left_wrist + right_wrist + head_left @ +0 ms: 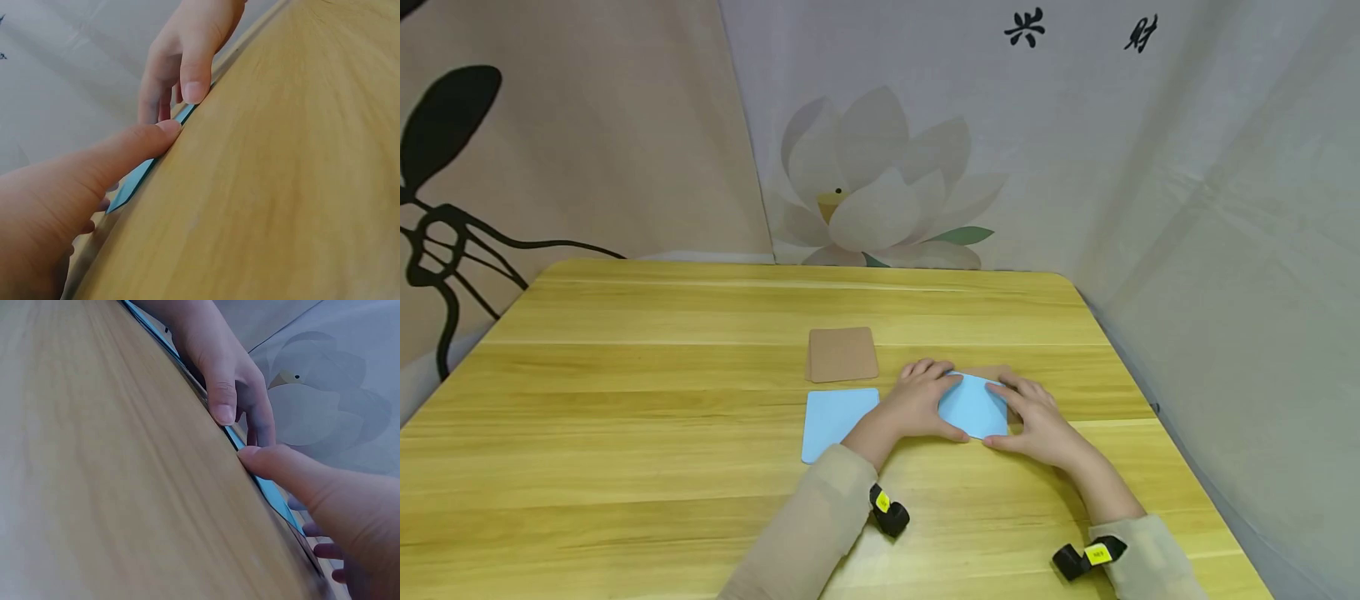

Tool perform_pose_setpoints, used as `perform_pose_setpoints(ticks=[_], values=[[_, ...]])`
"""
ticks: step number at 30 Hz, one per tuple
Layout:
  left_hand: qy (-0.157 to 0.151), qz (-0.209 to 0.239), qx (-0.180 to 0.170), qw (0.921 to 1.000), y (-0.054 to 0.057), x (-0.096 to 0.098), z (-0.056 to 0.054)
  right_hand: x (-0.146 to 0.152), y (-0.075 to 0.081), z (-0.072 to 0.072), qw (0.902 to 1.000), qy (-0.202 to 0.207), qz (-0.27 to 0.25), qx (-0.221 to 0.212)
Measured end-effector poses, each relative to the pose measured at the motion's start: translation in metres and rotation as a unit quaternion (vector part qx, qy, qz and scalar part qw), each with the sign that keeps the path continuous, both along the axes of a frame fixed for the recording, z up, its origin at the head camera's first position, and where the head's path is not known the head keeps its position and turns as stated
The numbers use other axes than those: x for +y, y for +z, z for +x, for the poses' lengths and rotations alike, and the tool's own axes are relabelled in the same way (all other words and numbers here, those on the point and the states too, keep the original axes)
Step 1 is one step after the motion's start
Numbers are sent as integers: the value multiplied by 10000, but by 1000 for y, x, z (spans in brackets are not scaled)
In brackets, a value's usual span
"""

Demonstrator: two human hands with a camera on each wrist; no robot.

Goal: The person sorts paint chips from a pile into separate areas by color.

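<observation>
A blue square card [973,407] lies low over the right part of the table, between both hands. The left hand [919,404] holds its left side, thumb at the near edge and index finger at the far corner. On the other side the right hand [1037,421] grips it the same way, its thumb [259,459] at the near edge. The two thumb tips come close together in both wrist views. A brown card [988,370] shows from under the blue one along the far and right edges.
Left of the hands, another blue square card [835,417] lies partly behind the left wrist. Farther back are brown square cards [842,356], slightly offset in a stack. The wooden table [625,467] ends at a printed curtain [1150,167].
</observation>
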State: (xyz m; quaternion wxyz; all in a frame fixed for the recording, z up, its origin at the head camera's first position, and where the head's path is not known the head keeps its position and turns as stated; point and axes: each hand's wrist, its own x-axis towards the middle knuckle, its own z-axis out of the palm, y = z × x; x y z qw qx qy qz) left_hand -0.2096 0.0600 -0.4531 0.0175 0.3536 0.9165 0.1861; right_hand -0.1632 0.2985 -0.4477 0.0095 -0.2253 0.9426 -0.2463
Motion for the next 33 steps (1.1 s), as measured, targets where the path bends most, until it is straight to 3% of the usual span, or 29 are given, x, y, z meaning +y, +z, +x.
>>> perform_pose_setpoints(ticks=[12,21,33], values=[[-72,82,206,9997,-3,-1,1,0,0,0,10000,-1,-11,68],[-117,174,161,9996,2,-4,4,0,2,2,9996,188,-157,163],[-16,452,151,9989,7,-37,14,-27,2,-2,9937,755,-660,501]])
